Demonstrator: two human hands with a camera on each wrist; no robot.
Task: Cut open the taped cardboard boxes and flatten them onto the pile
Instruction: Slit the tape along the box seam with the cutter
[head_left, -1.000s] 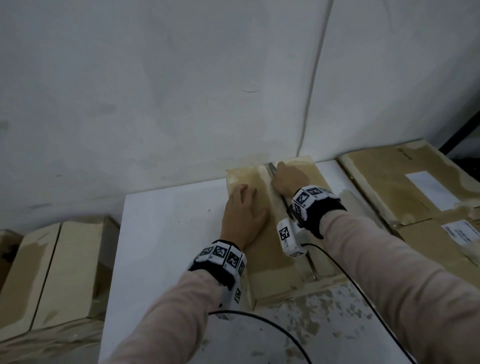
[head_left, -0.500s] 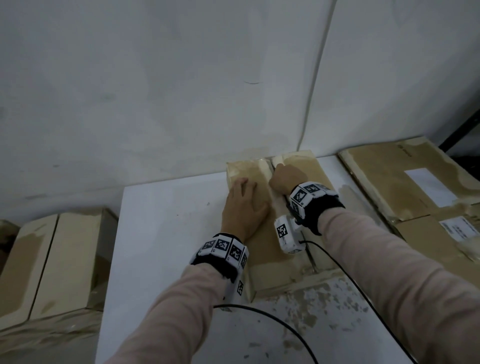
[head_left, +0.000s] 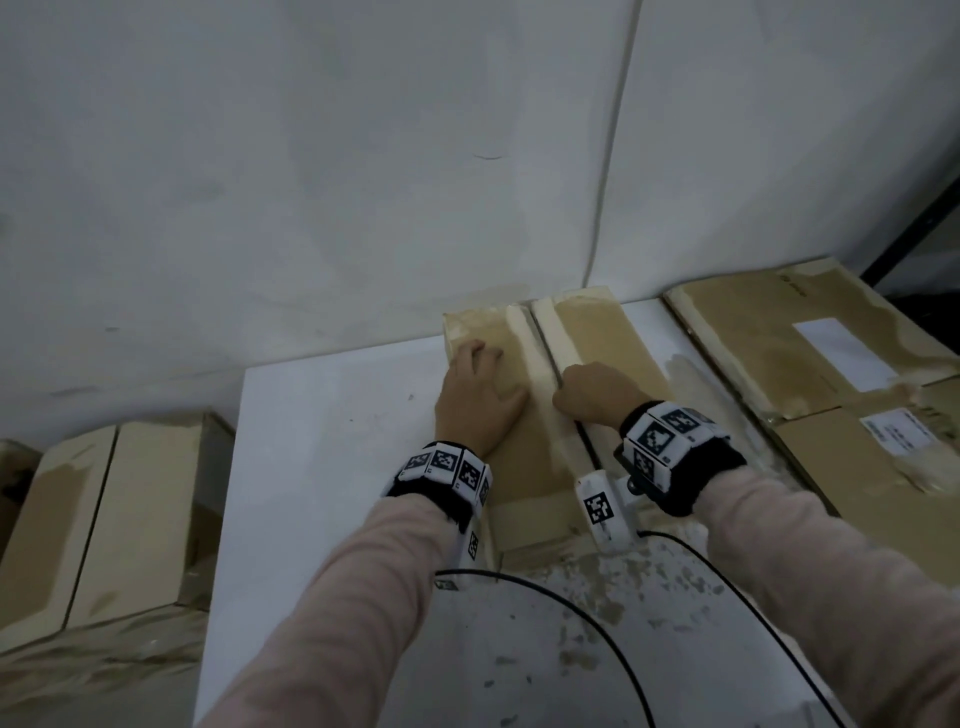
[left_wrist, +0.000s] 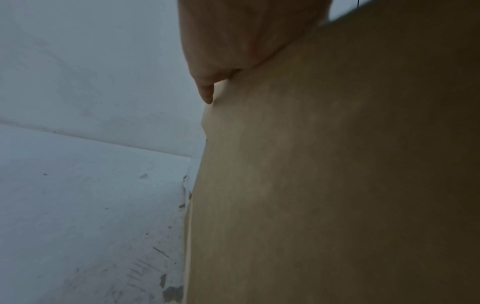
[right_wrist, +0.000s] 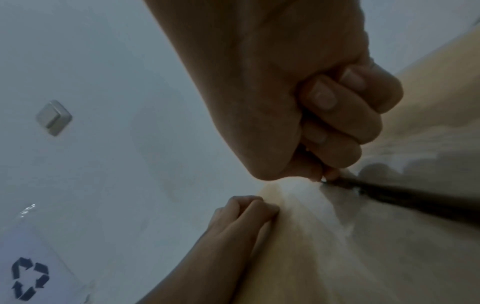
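Fingers of the left hand (head_left: 478, 397) lie flat and slightly spread on the top of the cardboard box (head_left: 608, 338), pressing its left flap; fingers of the right hand (head_left: 597, 395) are curled tight into a fist round a thin dark cutter (right_wrist: 345, 182), whose tip sits in the seam just right of the left thumb. Only a little of the tool shows below the fist in the right wrist view.

One box lies under the hands on the white table (head_left: 322, 457), its far end against the wall (head_left: 311, 182). A pale tape strip (head_left: 524, 343) runs along its middle seam between the two hands, and the seam is already parted beyond the right knuckles. What is inside the box cannot be seen.

Right of the right hand, well apart, lie two flat cardboard pieces with white labels (head_left: 841, 343), forming the pile (head_left: 753, 322). Left of the left hand, below the table edge, stand two more closed boxes (head_left: 119, 509). Two black cables (head_left: 582, 618) trail from the wrist cameras across the scuffed near table top. A light switch (right_wrist: 53, 117) and a recycling mark (right_wrist: 30, 277) show in the right wrist view.
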